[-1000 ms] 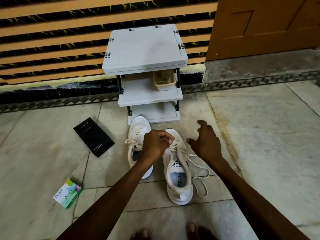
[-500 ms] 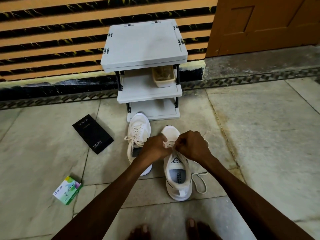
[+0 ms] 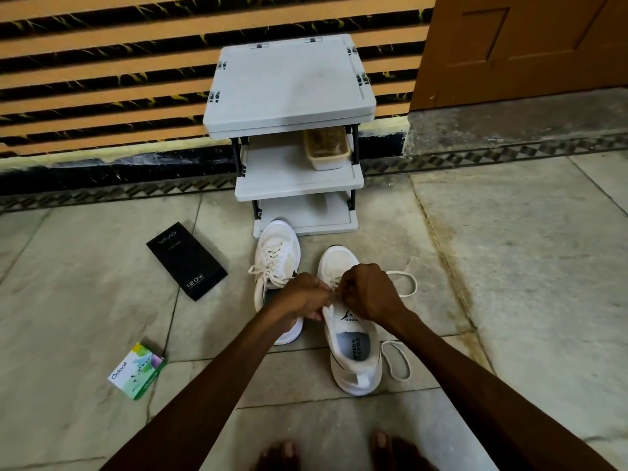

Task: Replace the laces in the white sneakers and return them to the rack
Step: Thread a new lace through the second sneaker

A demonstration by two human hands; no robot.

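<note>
Two white sneakers stand on the floor before one three-shelf rack [image 3: 289, 83]: the tied sneaker [image 3: 277, 253] touches its base, and the second sneaker [image 3: 353, 365] sits beside it. The left hand [image 3: 302, 295] and right hand [image 3: 368, 292], fingers curled tight, pinch its loose lace [image 3: 399, 272]. Two boxes lie leftward: one black Vivo box [image 3: 187, 261] and one Odonil box [image 3: 137, 370].

The sneakers [image 3: 353, 365] are white, with a thin black line at the sole; the laces [image 3: 396, 367] are off-white; the rack [image 3: 289, 83] is light grey with black posts; its basket [image 3: 327, 161] is beige; the wall [image 3: 102, 62] has orange and black horizontal stripes with yellow veins; the door [image 3: 526, 45] is orange-brown; one box [image 3: 187, 261] is black with pale letters; the small box [image 3: 137, 370] is green and white.
</note>
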